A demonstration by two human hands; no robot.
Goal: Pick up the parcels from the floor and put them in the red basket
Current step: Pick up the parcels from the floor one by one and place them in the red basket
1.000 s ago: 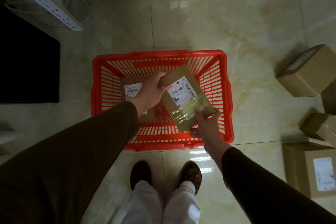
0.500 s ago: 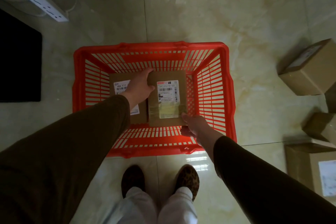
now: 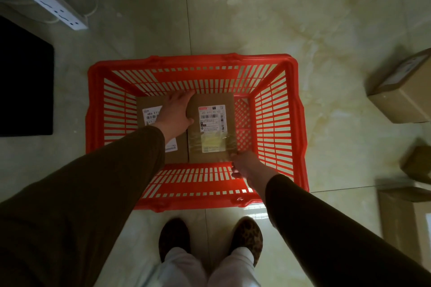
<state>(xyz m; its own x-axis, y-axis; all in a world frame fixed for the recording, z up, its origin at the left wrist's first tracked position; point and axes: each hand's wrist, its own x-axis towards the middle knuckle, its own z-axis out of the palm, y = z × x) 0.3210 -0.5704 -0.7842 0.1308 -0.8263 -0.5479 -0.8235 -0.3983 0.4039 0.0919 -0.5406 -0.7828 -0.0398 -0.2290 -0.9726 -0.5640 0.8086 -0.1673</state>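
Glossy cream marble floor tiles (image 3: 291, 30) surround our red slatted plastic basket (image 3: 300, 123), which sits just ahead of our feet at twelve o'clock. Inside it lie two flat brown cardboard parcels side by side and touching, the labelled right-hand parcel (image 3: 211, 128) gripped by both of us: our left hand (image 3: 176, 113) clamps its far left corner, lying partly over the left-hand parcel (image 3: 149, 109), while our right hand (image 3: 245, 165) closes on its near right corner. More brown cardboard boxes (image 3: 403, 93) wait on the floor at three o'clock, well apart from the basket.
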